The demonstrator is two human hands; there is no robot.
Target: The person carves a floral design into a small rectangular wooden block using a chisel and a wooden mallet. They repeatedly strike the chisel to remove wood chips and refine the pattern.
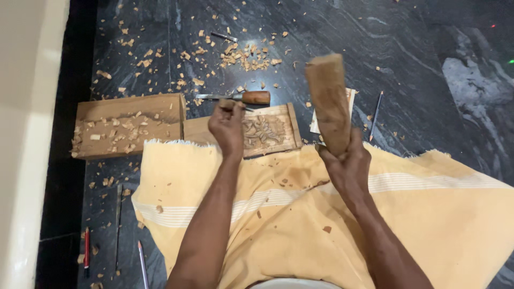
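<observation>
My left hand (227, 127) is closed around a chisel whose wooden top shows above the fist, its tip hidden against a carved wooden panel (267, 131) with a floral relief. My right hand (348, 163) grips a long wooden mallet block (327, 101), raised upright to the right of the panel. The panel lies on the dark floor at the edge of a yellow cloth (300, 214) over my lap.
A second chisel with a brown handle (241, 97) lies behind the panel. A larger wooden block (126, 126) covered in chips sits to the left. Wood shavings (246, 56) litter the dark stone floor. Pencils (376, 113) and a paper lie right; more pencils (87, 251) at bottom left.
</observation>
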